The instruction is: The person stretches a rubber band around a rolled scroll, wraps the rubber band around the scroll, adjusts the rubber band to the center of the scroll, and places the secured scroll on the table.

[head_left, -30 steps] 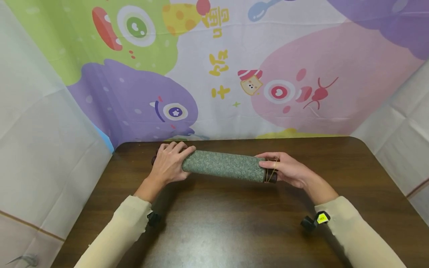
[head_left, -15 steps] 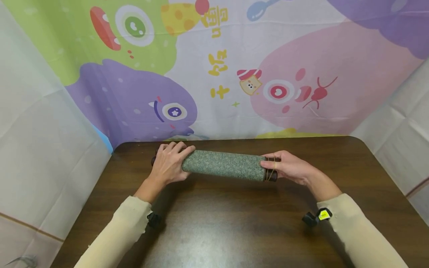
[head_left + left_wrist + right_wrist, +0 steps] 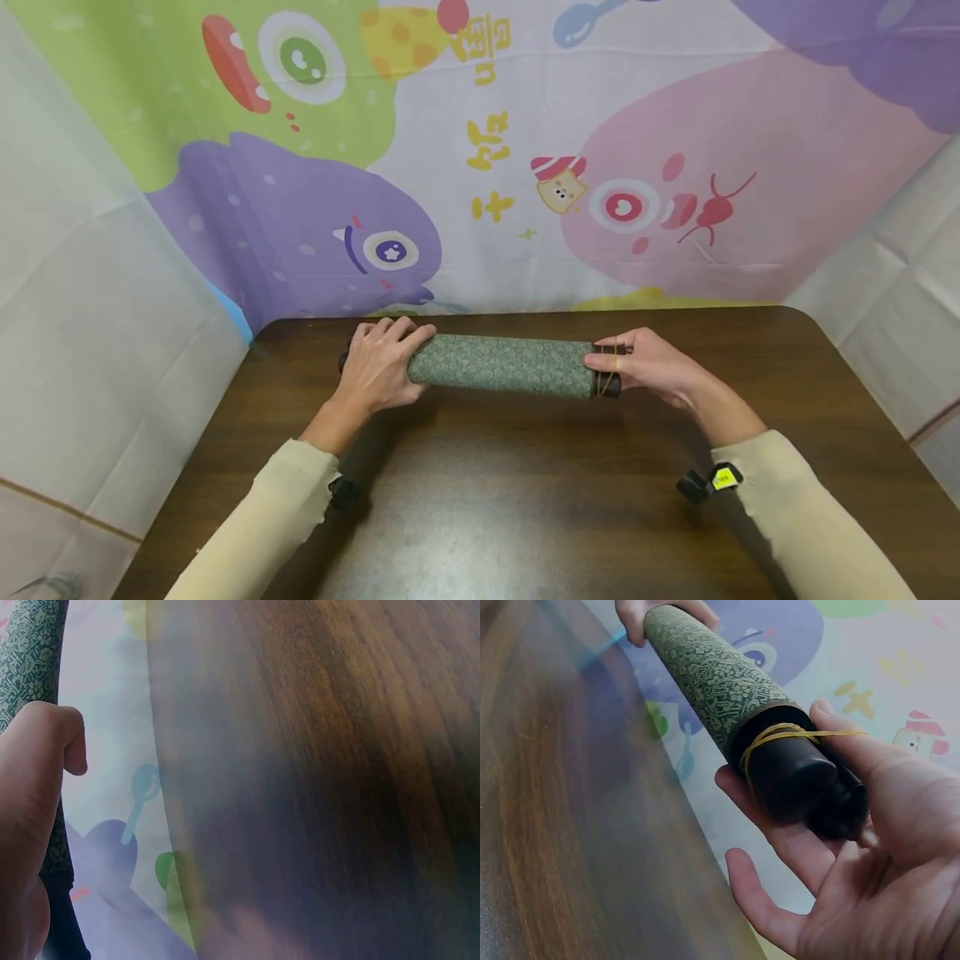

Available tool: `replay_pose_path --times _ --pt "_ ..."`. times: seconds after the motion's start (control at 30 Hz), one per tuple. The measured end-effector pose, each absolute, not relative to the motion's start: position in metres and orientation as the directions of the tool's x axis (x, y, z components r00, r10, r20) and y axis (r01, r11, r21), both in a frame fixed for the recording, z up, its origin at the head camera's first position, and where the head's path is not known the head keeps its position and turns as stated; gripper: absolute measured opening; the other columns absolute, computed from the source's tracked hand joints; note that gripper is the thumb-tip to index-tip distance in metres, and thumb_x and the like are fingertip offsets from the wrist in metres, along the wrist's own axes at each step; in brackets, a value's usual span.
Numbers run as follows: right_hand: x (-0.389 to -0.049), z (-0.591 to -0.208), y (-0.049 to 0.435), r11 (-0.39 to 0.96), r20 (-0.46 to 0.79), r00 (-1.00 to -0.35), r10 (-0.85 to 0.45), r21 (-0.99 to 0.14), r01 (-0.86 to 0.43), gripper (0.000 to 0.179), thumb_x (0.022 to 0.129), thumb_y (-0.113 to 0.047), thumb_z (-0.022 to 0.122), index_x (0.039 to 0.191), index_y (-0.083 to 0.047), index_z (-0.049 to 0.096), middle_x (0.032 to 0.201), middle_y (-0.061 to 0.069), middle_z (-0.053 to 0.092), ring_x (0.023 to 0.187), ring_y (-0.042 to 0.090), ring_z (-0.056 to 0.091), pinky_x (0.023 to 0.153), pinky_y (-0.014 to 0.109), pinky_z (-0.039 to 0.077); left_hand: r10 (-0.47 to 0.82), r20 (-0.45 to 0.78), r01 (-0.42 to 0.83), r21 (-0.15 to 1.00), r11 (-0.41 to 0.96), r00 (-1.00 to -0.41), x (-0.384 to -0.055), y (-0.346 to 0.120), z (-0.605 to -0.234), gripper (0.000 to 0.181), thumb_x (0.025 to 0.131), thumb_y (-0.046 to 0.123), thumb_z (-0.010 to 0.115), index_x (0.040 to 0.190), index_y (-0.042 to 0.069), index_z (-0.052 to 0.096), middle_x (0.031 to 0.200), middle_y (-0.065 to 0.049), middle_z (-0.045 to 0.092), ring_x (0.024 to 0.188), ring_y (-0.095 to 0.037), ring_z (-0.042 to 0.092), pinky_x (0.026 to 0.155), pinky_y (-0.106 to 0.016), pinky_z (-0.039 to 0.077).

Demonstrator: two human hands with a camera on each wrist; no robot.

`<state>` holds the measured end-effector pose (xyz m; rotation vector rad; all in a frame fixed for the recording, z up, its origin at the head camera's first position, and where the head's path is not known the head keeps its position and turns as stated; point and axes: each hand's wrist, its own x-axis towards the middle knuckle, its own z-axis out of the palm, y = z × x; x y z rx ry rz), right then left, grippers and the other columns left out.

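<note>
A rolled scroll (image 3: 502, 364) with a green patterned cover is held over the far part of the dark wood-grain worktop (image 3: 480, 500), roughly parallel to its far edge. At its right end, two dark rod ends (image 3: 791, 776) stick out side by side, ringed by a yellow rubber band (image 3: 769, 739), one strand of which stretches out across the right thumb.

The left hand (image 3: 381, 364) grips the scroll's left end from above, toward the worktop's far left corner; a dark tip shows beyond it. The right hand (image 3: 660, 371) grasps the right end, thumb at the edge of the cover and fingers underneath, one of them standing apart from the roll.

Both arms wear pale sleeves (image 3: 806, 517), with a black wrist camera (image 3: 693, 486) beside the right cuff. Behind the far edge hangs a cloth (image 3: 510, 267) printed with cartoon monsters.
</note>
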<state>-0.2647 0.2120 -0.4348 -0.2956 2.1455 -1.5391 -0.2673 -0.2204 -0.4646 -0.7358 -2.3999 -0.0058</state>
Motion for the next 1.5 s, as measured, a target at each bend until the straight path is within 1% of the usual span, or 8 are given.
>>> replay_pose_path --times 0.2,0.4,0.47,0.6,0.7,0.97,1.27,1.5 --pt "-0.266 -0.433 0.211 0.408 -0.248 -0.884 -0.395 -0.910 0.073 0.061 0.109 -0.027 0.076 0.151 0.014 0.062 0.173 0.035 0.045 0.102 0.005 0.081 0.095 0.038 0.069 0.508 0.560 0.511 -0.168 0.843 -0.654 -0.267 -0.221 -0.464 0.077 0.068 0.044 0.100 0.137 0.021 0.073 0.118 -0.011 0.076 0.105 -0.039 0.074 0.090 -0.061 0.061" --pt "-0.267 -0.431 0.216 0.498 -0.264 -0.869 -0.418 -0.867 0.024 0.066 0.108 -0.035 0.076 0.152 0.011 0.062 0.169 0.034 0.051 0.127 0.029 0.080 0.099 0.045 0.069 0.516 0.560 0.516 -0.176 0.838 -0.648 -0.267 -0.222 -0.466 0.078 0.067 0.045 0.101 0.137 0.021 0.074 0.118 -0.010 0.077 0.105 -0.039 0.075 0.089 -0.061 0.061" --pt "-0.267 -0.430 0.220 0.508 -0.272 -0.853 -0.445 -0.861 0.009 0.067 0.110 -0.034 0.074 0.156 0.013 0.058 0.165 0.035 0.056 0.128 0.033 0.080 0.102 0.047 0.068 0.518 0.560 0.518 -0.175 0.837 -0.647 -0.266 -0.221 -0.466 0.078 0.066 0.044 0.101 0.136 0.021 0.074 0.118 -0.010 0.077 0.105 -0.039 0.075 0.089 -0.061 0.061" --pt "-0.268 -0.427 0.225 0.485 -0.277 -0.820 -0.500 -0.875 0.000 0.065 0.113 -0.027 0.070 0.159 0.016 0.052 0.148 0.033 0.070 0.114 0.022 0.082 0.104 0.048 0.067 0.515 0.558 0.518 -0.169 0.838 -0.650 -0.266 -0.221 -0.467 0.078 0.066 0.044 0.100 0.136 0.021 0.074 0.117 -0.010 0.076 0.106 -0.039 0.075 0.090 -0.060 0.061" --pt "-0.269 -0.425 0.228 0.467 -0.275 -0.799 -0.535 -0.884 -0.009 0.061 0.112 -0.024 0.070 0.157 0.015 0.054 0.145 0.028 0.074 0.111 0.015 0.081 0.104 0.046 0.067 0.514 0.557 0.519 -0.166 0.838 -0.652 -0.266 -0.220 -0.466 0.079 0.066 0.044 0.101 0.136 0.021 0.074 0.117 -0.010 0.076 0.106 -0.039 0.074 0.090 -0.060 0.061" --pt "-0.270 -0.423 0.238 0.453 -0.296 -0.727 -0.620 -0.891 -0.023 0.056 0.112 -0.023 0.069 0.157 0.010 0.058 0.139 0.021 0.076 0.113 0.018 0.080 0.103 0.043 0.068 0.526 0.570 0.535 -0.172 0.827 -0.631 -0.266 -0.220 -0.468 0.077 0.066 0.044 0.101 0.134 0.020 0.075 0.115 -0.009 0.076 0.104 -0.038 0.074 0.090 -0.058 0.061" --pt "-0.270 -0.423 0.238 0.457 -0.283 -0.785 -0.551 -0.890 0.000 0.060 0.110 -0.022 0.073 0.156 0.014 0.057 0.149 0.032 0.070 0.117 0.028 0.083 0.099 0.047 0.069 0.514 0.568 0.529 -0.157 0.834 -0.643 -0.265 -0.221 -0.469 0.079 0.065 0.044 0.102 0.135 0.021 0.075 0.116 -0.009 0.077 0.105 -0.038 0.075 0.090 -0.059 0.061" --pt "-0.267 -0.419 0.236 0.504 -0.285 -0.835 -0.470 -0.864 0.011 0.075 0.108 -0.026 0.076 0.160 0.019 0.047 0.147 0.030 0.073 0.126 0.037 0.081 0.099 0.049 0.069 0.509 0.579 0.527 -0.156 0.836 -0.637 -0.265 -0.222 -0.468 0.076 0.067 0.043 0.099 0.135 0.021 0.075 0.117 -0.009 0.077 0.106 -0.038 0.075 0.089 -0.059 0.061"
